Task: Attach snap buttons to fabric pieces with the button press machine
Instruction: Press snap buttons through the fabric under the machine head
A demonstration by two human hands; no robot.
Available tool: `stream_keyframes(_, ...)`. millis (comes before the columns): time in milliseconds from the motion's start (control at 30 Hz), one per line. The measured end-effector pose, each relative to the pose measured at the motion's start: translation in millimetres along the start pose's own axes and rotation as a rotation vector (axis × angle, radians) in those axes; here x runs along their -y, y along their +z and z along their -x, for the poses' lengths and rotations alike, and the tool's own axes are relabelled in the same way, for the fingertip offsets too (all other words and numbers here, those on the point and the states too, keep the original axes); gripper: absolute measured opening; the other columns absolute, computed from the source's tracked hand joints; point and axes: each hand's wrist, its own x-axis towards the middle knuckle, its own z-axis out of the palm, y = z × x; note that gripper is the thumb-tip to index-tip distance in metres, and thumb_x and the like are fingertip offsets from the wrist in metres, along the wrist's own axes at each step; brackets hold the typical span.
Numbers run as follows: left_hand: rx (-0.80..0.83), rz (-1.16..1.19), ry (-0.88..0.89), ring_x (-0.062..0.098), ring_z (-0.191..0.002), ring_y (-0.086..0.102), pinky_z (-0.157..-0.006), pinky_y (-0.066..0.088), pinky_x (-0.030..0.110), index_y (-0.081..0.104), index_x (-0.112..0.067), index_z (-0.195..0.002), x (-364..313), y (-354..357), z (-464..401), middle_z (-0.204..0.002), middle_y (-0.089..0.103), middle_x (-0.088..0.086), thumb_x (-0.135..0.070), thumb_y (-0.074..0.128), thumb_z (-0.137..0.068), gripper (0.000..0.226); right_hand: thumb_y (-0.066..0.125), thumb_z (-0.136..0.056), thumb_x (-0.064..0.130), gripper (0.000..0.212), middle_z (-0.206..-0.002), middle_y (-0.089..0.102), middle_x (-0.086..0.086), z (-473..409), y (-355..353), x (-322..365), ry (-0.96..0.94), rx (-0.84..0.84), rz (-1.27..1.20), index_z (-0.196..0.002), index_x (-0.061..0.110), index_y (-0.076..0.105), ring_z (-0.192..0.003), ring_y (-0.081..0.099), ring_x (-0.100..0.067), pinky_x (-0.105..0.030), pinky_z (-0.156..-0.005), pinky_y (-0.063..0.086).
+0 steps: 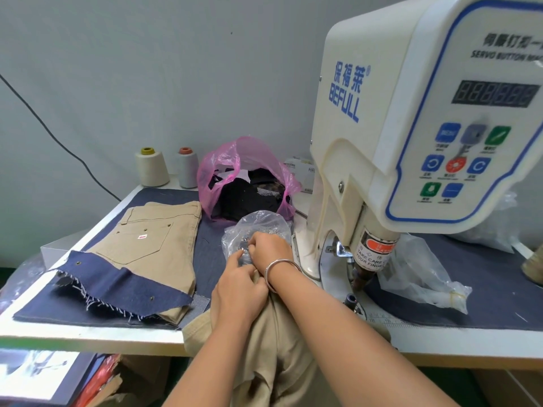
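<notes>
Head view shows both hands working at the near middle of the table (97, 337), just left of the button press machine (411, 118). The right hand (271, 248) has its fingers curled into a clear plastic bag (255, 227) of small metal snap buttons (244, 245); it seems to pinch one, but the fingertips are hidden, so I cannot tell this surely. The left hand (238, 292) is a closed grip around a bunched fold of khaki fabric (273, 342), which hangs down over the near edge of the table toward the person.

To the left lie folded khaki trousers (152, 236) with a frayed denim scrap (117, 286) on top of them; this scrap carries snaps already. A pink plastic bag (244, 165) stands far behind the clear one, and two thread cones (152, 167) stand at the far left corner.

I judge the snaps small, hard and slippery, so they are best taken one at a time between thumb and fingertip. The khaki cloth is soft and limp and will slide off by its own weight, so it should be held close to the spot that goes under the punch (363, 277), flat and with fingers well aside.
</notes>
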Motion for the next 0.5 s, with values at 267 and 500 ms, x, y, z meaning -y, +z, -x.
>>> stream_keyframes(267,0.014,-0.009,-0.001,0.024,-0.111,0.056,-0.076,0.038,0.029,0.067,-0.009,-0.082,-1.5,-0.3,-1.3,-0.155,0.029,-0.009,-0.024,0.052,-0.090,0.023,0.048,-0.092,0.021,0.024,-0.105,0.066,-0.013,-0.4,-1.0,3.5,0.075,-0.039,-0.015,-0.106,0.010,0.065,-0.100,0.060,-0.030,-0.033,-0.080,0.046)
stream_keyframes(500,0.001,-0.032,-0.002,0.023,-0.111,0.056,-0.073,0.030,0.028,0.068,-0.007,-0.086,-0.2,2.2,-2.0,-0.153,0.032,-0.007,-0.025,0.053,-0.091,0.024,0.050,-0.090,0.025,0.016,-0.096,0.068,-0.007,4.4,-0.9,-1.7,0.072,-0.063,-0.175,-0.095,0.015,0.062,-0.091,0.060,-0.026,-0.029,-0.073,0.041)
